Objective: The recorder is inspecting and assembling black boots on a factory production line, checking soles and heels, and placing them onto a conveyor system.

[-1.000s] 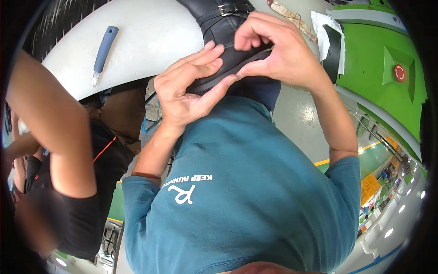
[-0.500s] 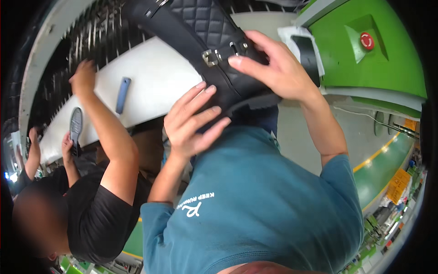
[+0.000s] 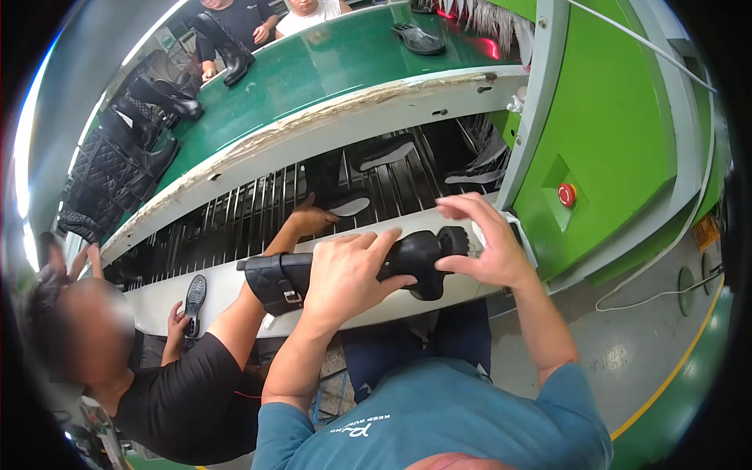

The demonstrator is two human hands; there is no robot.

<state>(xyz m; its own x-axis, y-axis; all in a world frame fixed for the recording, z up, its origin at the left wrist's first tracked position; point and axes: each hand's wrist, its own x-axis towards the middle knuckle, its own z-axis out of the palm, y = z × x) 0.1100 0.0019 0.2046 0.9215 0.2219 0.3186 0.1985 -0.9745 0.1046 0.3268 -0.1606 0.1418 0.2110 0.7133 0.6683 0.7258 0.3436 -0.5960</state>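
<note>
A black boot [image 3: 413, 255] lies sideways in front of me, above the white ledge. Its shaft, with a strap and silver buckle, points left, and its treaded sole end is at the right. My left hand [image 3: 345, 274] is closed over the shaft from above, hiding its middle. Around the sole end, my right hand [image 3: 489, 247] has its fingers spread and lightly curved. Its thumb is close to or touching the boot, and a gap shows between the upper fingers and the tread.
At my left a co-worker [image 3: 184, 399] holds a dark sole [image 3: 196, 301] and reaches to the metal rollers [image 3: 227, 231], where boots lie. Beyond runs a green belt [image 3: 313, 66] with black boots [image 3: 117, 160]. A green machine [image 3: 611, 133] with a red button [image 3: 566, 195] stands right.
The boot has turned, its sole end now to the right. My left hand has gone from open beside it to closed round the shaft. My right hand has left the buckle area for the sole end.
</note>
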